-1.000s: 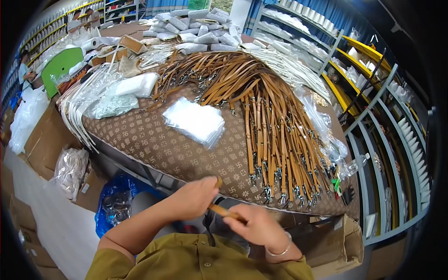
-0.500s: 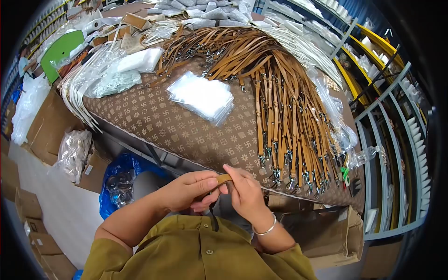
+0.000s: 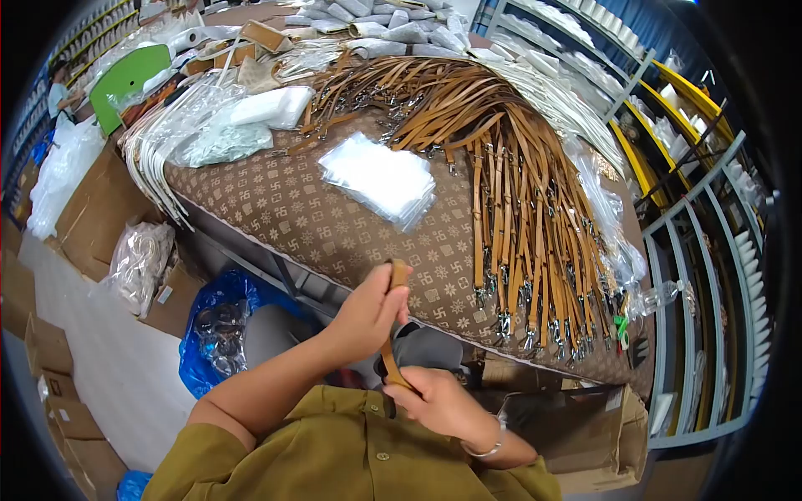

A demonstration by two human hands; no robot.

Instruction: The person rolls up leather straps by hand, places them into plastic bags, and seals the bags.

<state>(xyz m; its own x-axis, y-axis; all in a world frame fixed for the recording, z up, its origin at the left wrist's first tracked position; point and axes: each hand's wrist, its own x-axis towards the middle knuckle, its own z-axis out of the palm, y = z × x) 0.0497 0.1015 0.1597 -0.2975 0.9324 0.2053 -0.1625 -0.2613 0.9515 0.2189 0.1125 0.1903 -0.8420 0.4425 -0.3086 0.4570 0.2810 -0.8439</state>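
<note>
A tan strap point(image 3: 388, 357) runs between my two hands in front of my body. My left hand point(image 3: 368, 313), higher up by the table's front edge, is closed on a folded part of it. Lower and to the right, my right hand point(image 3: 439, 405) pinches the strap further down. Beyond my hands, a stack of clear plastic bags point(image 3: 378, 179) lies on the patterned tabletop point(image 3: 288, 196). Many brown straps with metal clips point(image 3: 510, 217) are heaped at the right and hang towards the front edge.
White straps point(image 3: 150, 171) and plastic packages point(image 3: 230, 144) lie at the left. Grey wrapped rolls point(image 3: 409, 32) are piled at the back. A blue bag point(image 3: 196, 359) is on the floor, an open carton point(image 3: 576, 434) at lower right, metal shelves point(image 3: 697, 200) at right.
My hands came together over the strap, then moved apart, the left up and the right down, with the strap now stretched between them. The view has shifted slightly.
</note>
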